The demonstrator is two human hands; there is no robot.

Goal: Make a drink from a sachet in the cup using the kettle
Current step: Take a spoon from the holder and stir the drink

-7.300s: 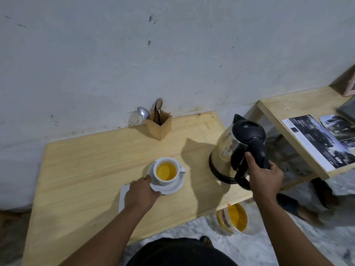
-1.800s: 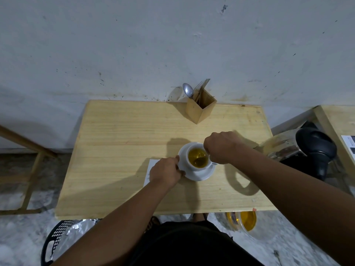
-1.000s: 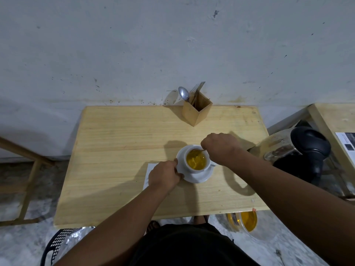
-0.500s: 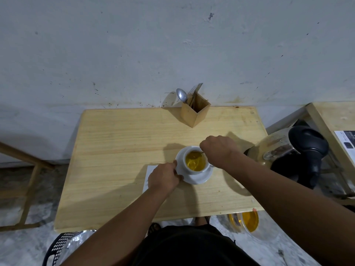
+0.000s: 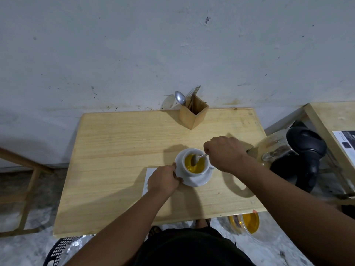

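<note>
Two bare hands work at a white cup (image 5: 196, 164) that stands on a white saucer (image 5: 199, 180) near the middle of a pale wooden table (image 5: 119, 150). The cup is filled with a yellow-orange drink. The right hand (image 5: 224, 153) is curled shut around the handle of a small metal spoon (image 5: 197, 158), whose bowl dips into the drink while the handle leans out over the cup's right rim toward the fist. The left hand (image 5: 164, 179) is closed on the left edge of the saucer, fingers and thumb pinching its rim. Under that hand and just left of the saucer lies a flat white rectangle of paper (image 5: 148, 176); whether it is the sachet cannot be told. The kettle (image 5: 288, 154), with a shiny metal body and a black lid and handle, stands at the right edge of the table, right of the cup and partly behind the right forearm. At the back of the table, against the stained white wall (image 5: 172, 45), sits a square wooden holder (image 5: 194, 116) with a spoon and forks standing in it. Below the table's near right corner, on the floor, stands a clear container (image 5: 247, 222) with yellow contents. A second wooden table (image 5: 330, 116) shows at the far right, with printed paper (image 5: 345, 141) on it.
</note>
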